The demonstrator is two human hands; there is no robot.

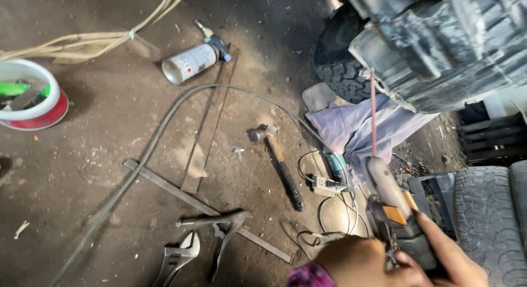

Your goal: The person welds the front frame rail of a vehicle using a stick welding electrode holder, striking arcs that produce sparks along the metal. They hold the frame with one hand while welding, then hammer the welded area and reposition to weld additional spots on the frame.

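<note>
Dim workshop floor (99,171) under soft daylight from the upper right; a pale patch near the hammer (280,160). Vehicle underside (439,45) motion-blurred; edges bend slightly; lower foreground soft.

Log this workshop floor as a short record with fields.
setting: dirt floor beside a vehicle tyre
hand: one hand, side unclear, wrapped around a welding electrode holder with a thin rod pointing up
floor tools: hammer, adjustable wrench, gas canister
other: purple cloth, white and red bucket, power strip, flat metal bars
</note>
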